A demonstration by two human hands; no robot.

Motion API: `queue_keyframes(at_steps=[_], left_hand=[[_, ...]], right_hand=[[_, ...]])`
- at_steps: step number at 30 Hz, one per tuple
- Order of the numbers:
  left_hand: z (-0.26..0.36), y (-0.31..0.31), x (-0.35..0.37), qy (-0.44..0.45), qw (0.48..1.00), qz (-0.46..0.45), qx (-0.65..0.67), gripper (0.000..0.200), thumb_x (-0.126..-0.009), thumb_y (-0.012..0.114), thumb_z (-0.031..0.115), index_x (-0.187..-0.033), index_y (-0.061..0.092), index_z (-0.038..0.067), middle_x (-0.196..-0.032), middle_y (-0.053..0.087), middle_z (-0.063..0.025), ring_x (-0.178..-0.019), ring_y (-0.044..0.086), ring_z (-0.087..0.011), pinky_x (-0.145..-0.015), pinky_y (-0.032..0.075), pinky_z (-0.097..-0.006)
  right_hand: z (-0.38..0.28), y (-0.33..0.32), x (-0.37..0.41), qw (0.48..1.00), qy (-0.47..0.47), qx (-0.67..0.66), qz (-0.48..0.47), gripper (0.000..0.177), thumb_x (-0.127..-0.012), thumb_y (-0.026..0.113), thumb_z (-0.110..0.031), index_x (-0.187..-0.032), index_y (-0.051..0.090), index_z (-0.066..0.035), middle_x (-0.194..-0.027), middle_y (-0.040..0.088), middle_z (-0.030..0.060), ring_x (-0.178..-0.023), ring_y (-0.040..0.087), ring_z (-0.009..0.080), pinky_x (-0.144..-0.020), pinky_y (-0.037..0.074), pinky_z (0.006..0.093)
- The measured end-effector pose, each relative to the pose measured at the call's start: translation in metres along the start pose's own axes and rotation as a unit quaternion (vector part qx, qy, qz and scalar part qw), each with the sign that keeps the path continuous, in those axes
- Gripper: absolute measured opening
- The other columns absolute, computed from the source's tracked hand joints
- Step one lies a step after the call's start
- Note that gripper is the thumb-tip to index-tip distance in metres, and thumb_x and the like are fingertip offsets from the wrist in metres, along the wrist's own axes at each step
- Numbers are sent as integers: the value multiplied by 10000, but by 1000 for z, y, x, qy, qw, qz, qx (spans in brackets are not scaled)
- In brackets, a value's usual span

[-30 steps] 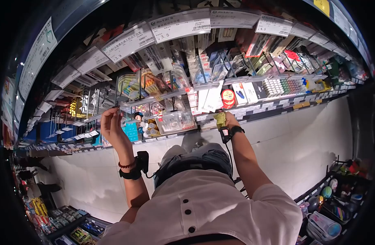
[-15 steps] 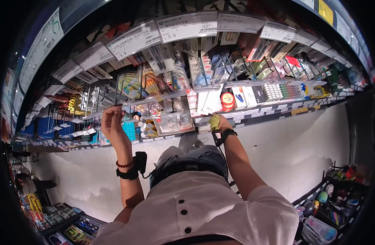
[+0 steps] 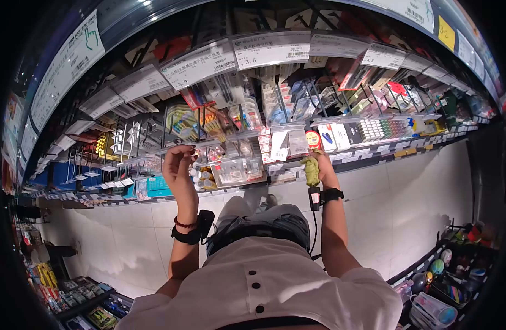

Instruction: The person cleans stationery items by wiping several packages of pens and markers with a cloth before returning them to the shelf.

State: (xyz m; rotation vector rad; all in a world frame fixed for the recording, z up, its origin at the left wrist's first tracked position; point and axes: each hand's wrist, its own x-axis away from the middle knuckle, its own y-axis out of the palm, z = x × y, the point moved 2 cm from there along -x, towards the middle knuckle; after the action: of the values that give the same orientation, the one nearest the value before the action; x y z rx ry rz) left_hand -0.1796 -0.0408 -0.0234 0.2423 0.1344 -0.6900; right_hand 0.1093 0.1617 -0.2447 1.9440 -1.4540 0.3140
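Top rail: price tags, 3.5 (image 3: 272,52) and 4.5 (image 3: 384,56). Pegs below hold hanging stationery packs. Colour marker row (image 3: 382,129) sits right of a red round-label pack (image 3: 313,139). Teal boxes (image 3: 154,186) on the bottom shelf. White tiled floor (image 3: 407,192). Basket of balls (image 3: 440,286) lower right, low goods shelf (image 3: 82,302) lower left.

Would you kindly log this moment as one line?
left hand: at shelf rail | right hand: holding green cloth | setting: stationery shelves
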Motion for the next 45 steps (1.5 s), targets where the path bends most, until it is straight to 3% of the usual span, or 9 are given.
queue_keyframes(at_steps=[9,19,23,25,31,36,38,42,45], left_hand=[[-39,41,12,-252,859,-441,-67,404,-928,350,297,-994,559,-42,-866,619,-98,-784,584,-151,-716,458,-261],[-12,64,53,-153,599,-785,-41,594,-901,298,463,-1265,327,-7,-1087,549,-136,-1006,530,-200,-877,395,-306],[31,61,53,-292,683,-596,305,553,-911,293,445,-1303,266,56,-1167,494,-136,-1037,515,-227,-882,393,-308],[46,53,43,-390,626,-545,400,591,-900,320,454,-1339,191,81,-1235,426,-159,-1081,480,-281,-910,388,-376],[33,10,38,-440,665,-413,440,600,-856,315,559,-1216,352,80,-977,495,-118,-843,528,-230,-747,462,-386],[25,-18,42,-411,708,-442,367,717,-826,236,637,-1246,352,67,-1059,485,-105,-899,522,-233,-744,462,-381],[30,-24,52,-417,704,-452,355,626,-862,278,569,-1251,336,83,-1157,457,-104,-953,542,-223,-790,456,-351],[20,-50,82,-330,757,-456,333,467,-940,272,328,-1336,225,86,-1361,262,-62,-1237,276,-153,-1017,248,-303],[22,-48,84,-327,750,-483,311,521,-937,244,365,-1359,142,77,-1379,217,-91,-1259,230,-168,-1030,206,-300]], right_hand=[[-79,32,161,997,25,64,-17,87,-753,600,-109,-786,558,-40,-667,547,38,-564,568,148,-475,449,263],[-60,100,325,964,-259,-61,-15,158,-704,597,-96,-649,472,-17,-590,469,41,-545,427,109,-516,320,225],[-42,147,330,975,-222,0,-25,160,-722,598,-102,-666,485,-4,-592,474,36,-550,436,103,-523,328,225],[-32,163,318,982,-143,96,-77,131,-796,564,-98,-721,511,-3,-645,516,20,-622,492,85,-583,375,209],[-15,184,326,984,-154,10,89,368,-905,396,-223,-1195,415,3,-1003,551,155,-809,590,218,-682,513,326],[-30,214,349,825,-483,21,293,483,-925,308,-329,-1310,249,-44,-1154,470,170,-1001,523,261,-834,463,363],[-18,258,338,772,-572,93,261,642,-894,319,-451,-1357,111,-57,-1382,193,190,-1256,252,306,-994,279,407],[34,315,314,638,-507,539,212,606,-798,442,-269,-1320,263,-19,-1360,161,280,-1244,159,461,-999,109,530],[28,309,307,649,-515,513,222,601,-780,468,-238,-1311,289,-21,-1362,172,269,-1241,161,463,-994,108,538]])
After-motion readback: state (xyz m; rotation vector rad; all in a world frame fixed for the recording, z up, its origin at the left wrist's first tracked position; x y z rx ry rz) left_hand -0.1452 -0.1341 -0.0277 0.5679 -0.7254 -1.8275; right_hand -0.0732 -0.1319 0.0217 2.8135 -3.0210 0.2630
